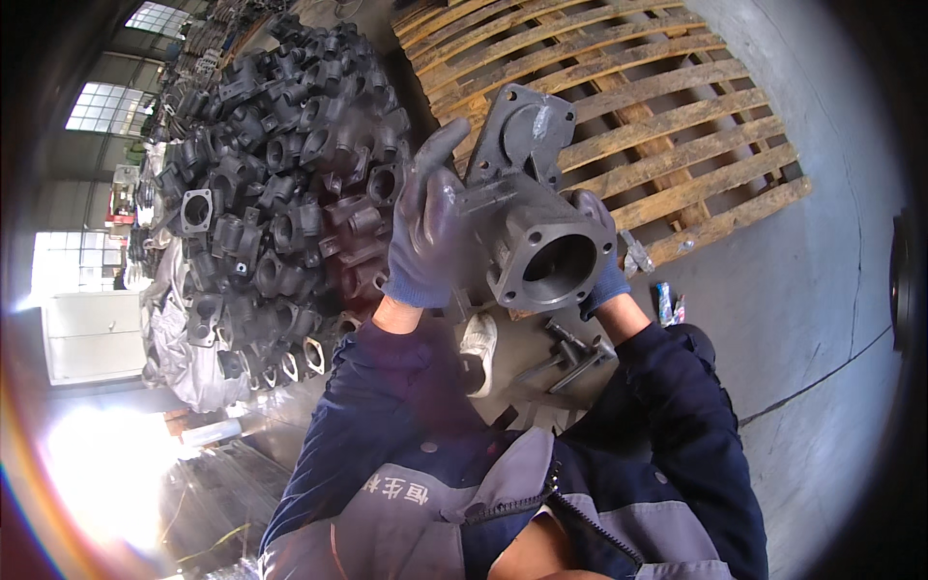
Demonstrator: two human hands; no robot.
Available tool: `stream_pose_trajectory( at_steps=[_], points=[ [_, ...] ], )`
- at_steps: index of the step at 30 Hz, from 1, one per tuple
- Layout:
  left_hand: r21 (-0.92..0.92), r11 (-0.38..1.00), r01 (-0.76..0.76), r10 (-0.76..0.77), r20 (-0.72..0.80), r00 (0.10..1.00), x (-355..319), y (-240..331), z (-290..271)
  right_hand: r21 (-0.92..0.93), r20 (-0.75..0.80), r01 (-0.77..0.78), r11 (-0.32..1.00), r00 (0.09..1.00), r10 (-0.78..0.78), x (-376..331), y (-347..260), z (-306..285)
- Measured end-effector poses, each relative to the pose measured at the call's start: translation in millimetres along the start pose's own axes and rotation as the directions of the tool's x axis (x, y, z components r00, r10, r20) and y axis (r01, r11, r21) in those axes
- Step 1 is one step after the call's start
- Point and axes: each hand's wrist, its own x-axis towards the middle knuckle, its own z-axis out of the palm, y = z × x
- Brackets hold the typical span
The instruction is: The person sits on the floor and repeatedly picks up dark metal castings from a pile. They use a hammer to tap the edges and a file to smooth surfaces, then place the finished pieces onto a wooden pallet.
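A dark grey cast-metal housing (pixel 517 222) is held up in front of me. It has a round bored opening in a flange with bolt holes, facing me, and a flat bolted-style plate with a pale streak at its far end. My left hand (pixel 422 232), in a dark-coated blue glove, presses its palm to the casting's left side with a finger stretched out. On the right side, my gloved right hand (pixel 601 242) grips the casting, its fingers partly hidden behind the flange.
Many similar castings (pixel 275 174) lie piled at the left. A wooden slatted pallet (pixel 667 126) lies on the floor at the far right. Below are metal hammer-like tools (pixel 580 365) and a white shoe (pixel 478 350). Plastic sheeting (pixel 184 338) edges the pile.
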Motion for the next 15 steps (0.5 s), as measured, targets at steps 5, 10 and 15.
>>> stream_pose_trajectory(
  at_steps=[5, 10, 15],
  points=[
    [0.005, 1.000, 0.008, -0.008, 0.050, 0.999, -2, -21, 6, 0.306, -0.016, -0.173, 0.936, 0.982, 0.186, 7, -19, -9],
    [-0.216, 0.746, 0.630, -0.567, 0.288, 0.771, -16, -77, 39, -0.082, 0.011, -0.051, 0.995, 0.999, 0.052, 24, -33, -27],
    [-0.562, 0.745, 0.359, -0.300, 0.199, 0.933, -18, -62, 43, 0.630, 0.166, -0.551, 0.548, 0.784, 0.598, 28, -26, -40]
  ],
)
